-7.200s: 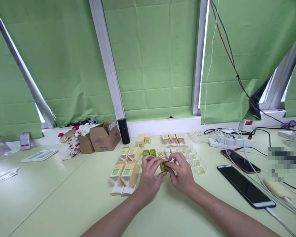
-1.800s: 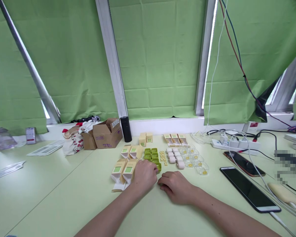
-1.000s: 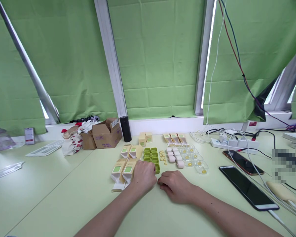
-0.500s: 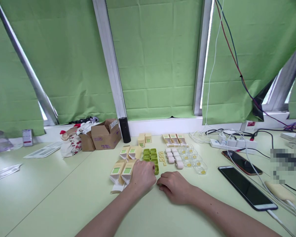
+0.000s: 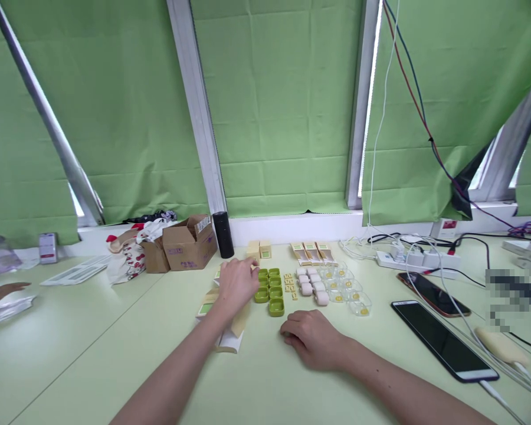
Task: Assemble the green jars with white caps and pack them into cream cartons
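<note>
While our right hand point(image 5: 312, 339) rested near on the table point(image 5: 265, 386), fingers curled, green dishes point(image 5: 275, 293) sat farther left; beyond, our left hand point(image 5: 238, 284) partly hid cartons point(image 5: 239, 321). Whether either hand's fingers held anything, we couldn't tell.

The green trays point(image 5: 276, 307) look like glossy moulded plastic, the cups point(image 5: 357, 303) to their right like clear, shiny plastic, and the pink blocks point(image 5: 321, 298) smooth and matt. The small boxes point(image 5: 239, 322) at left look like matt card, the far carton point(image 5: 188, 250) like dull brown cardboard. The near phone point(image 5: 442, 337) has a glossy screen; the table point(image 5: 256, 383) looks smooth, the far blinds point(image 5: 278, 118) matt and creased
</note>
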The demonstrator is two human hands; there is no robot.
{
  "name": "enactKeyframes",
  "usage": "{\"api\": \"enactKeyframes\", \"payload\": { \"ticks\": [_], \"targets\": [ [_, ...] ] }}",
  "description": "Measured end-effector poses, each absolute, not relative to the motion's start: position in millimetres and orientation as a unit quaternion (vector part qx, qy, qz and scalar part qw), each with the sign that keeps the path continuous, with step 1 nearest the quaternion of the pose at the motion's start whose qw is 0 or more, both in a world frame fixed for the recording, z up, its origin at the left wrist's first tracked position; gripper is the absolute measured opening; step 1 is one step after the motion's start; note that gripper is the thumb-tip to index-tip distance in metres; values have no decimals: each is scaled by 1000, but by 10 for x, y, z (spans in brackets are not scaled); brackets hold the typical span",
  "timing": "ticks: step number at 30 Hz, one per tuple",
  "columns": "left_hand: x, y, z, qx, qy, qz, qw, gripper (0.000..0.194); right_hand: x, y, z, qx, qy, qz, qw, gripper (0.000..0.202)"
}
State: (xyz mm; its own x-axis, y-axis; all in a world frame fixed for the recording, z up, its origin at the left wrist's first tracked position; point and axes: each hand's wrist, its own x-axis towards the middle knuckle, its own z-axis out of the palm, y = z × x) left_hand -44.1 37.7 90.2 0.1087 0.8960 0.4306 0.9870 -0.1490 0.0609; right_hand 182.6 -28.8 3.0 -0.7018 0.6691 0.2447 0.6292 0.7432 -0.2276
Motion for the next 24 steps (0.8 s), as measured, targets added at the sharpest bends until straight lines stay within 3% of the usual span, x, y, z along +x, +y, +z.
{"api": "enactKeyframes", "payload": {
  "ticks": [10, 24],
  "targets": [
    [-434, 1437, 834, -758, -629, -113, 131, 46, 1812, -285, 57, -360, -920, 61, 142, 12],
    [-255, 2163, 590, -739, -652, -63, 157, 41, 1819, -266, 26, -357, -922, 57, 136, 13]
  ]
}}
